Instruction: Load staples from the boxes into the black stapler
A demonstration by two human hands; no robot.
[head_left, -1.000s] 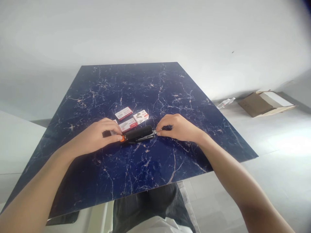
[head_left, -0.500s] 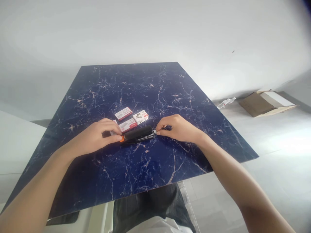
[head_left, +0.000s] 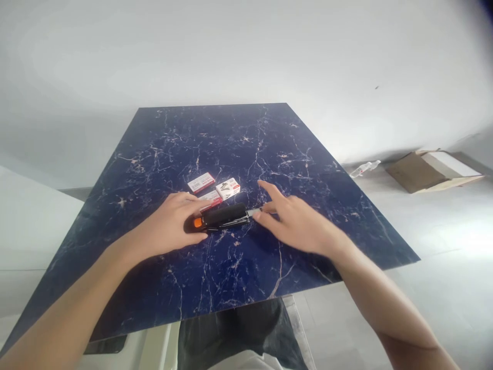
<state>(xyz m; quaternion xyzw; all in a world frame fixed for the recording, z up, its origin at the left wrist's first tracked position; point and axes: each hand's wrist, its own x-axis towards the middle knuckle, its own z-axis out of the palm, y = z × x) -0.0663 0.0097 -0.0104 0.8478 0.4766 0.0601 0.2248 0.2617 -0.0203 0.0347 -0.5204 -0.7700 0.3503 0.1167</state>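
Note:
A black stapler with an orange button on its left end lies on the blue marbled table. My left hand spans that left end, fingers on the far side and thumb on the near side. From the right end sticks a metal staple tray. The thumb and a bent finger of my right hand hold this tray, while the index finger points out, free of it. Whether staples lie in the tray cannot be made out.
Behind the stapler are small red-and-white boxes: one at the back, one with a picture on it, and one partly behind my left hand. A cardboard box and a clear plastic bottle lie on the floor at right.
The metal tray now sticks out further from the stapler. My left hand has gone from touching the orange end to straddling it. My right index finger has lifted and straightened.

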